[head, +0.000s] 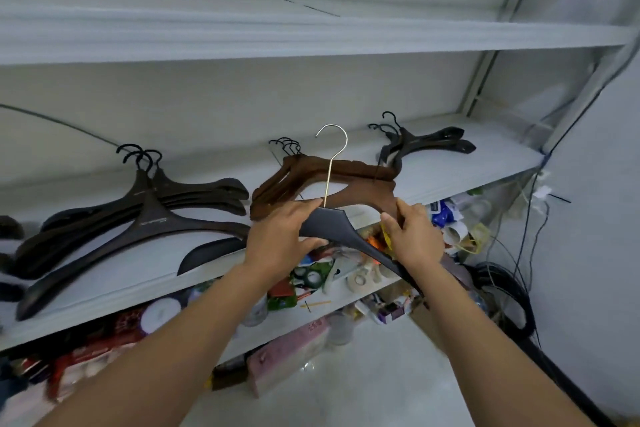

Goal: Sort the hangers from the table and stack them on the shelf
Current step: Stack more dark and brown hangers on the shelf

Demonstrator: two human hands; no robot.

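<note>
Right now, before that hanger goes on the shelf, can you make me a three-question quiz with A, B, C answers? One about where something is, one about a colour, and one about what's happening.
1. Where are the brown hangers?
A) on the shelf, between two piles of black hangers
B) on the floor
C) hanging from a rail

2. What colour is the hook of the dark hanger being held?
A) red
B) black
C) pale metal

3. What is happening to the dark hanger?
A) it lies flat on the shelf
B) it is held up in front of the shelf
C) it lies on the floor

Answers:
1 A: the brown pile lies on the shelf with a black pile on either side.
2 C: the hook shines pale against the wall.
3 B: the left hand grips it just below the hook.
</note>
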